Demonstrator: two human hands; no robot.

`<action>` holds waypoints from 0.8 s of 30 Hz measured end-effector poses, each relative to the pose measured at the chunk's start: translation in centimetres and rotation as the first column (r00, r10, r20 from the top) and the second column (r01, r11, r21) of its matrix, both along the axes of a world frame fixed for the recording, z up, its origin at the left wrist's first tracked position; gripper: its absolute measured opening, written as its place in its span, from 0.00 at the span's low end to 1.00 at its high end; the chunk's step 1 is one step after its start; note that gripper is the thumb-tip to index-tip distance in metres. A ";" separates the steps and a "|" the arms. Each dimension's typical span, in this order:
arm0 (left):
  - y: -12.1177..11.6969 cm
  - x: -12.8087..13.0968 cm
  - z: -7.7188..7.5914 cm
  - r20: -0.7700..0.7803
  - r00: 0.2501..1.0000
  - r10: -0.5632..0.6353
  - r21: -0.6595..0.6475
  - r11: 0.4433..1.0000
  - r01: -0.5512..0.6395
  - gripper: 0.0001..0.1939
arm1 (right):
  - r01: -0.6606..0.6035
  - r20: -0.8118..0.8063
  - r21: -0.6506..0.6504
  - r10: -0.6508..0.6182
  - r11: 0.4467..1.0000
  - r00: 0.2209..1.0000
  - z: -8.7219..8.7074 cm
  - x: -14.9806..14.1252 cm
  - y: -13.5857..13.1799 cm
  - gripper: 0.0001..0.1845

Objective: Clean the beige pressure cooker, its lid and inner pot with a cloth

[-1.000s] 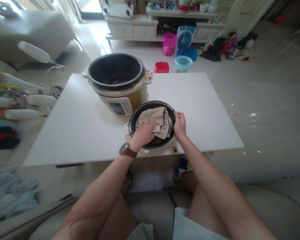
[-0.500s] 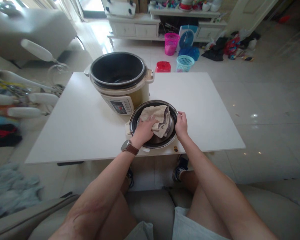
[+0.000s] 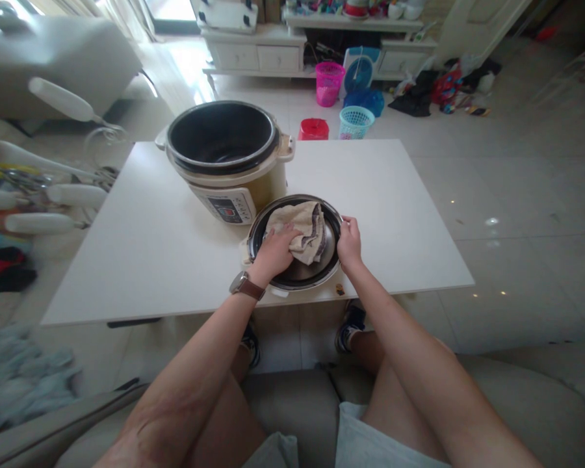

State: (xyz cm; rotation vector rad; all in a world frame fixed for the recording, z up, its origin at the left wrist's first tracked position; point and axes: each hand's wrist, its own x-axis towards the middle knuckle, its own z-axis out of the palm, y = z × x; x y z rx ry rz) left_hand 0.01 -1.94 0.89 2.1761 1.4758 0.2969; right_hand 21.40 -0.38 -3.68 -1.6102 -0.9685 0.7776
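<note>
A round pressure cooker lid (image 3: 316, 273) lies upside down at the table's near edge, its metal inner side and dark ring facing up. On its inside, my left hand (image 3: 273, 250) holds a folded beige cloth (image 3: 302, 224) with dark edging, the fingers spread over it and pressing down. The lid's right rim is gripped by my right hand (image 3: 350, 243), thumb on top and the other fingers partly hidden. Just behind stands the pressure cooker (image 3: 268, 182), uncovered, with a control panel (image 3: 231, 207) on its front and a dark inner pot (image 3: 214, 140).
Everything stands on a white table (image 3: 394, 221). A small brown bit (image 3: 340, 289) lies by the lid at the near edge. Beyond the table are a red stool (image 3: 314, 129), a light blue basket (image 3: 355, 121) and a pink basket (image 3: 329, 84). White-handled racks (image 3: 61, 99) stand at the left.
The cloth and my left hand have shifted very slightly on the lid. My right hand keeps its hold on the rim. The whole view has turned a little to the right.
</note>
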 end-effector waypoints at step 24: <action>-2.3 -0.8 1.1 -0.064 0.934 -0.352 -0.048 0.936 0.350 0.37 | 0.004 -0.005 0.015 -0.004 1.000 1.000 -0.6 0.5 0.1 0.18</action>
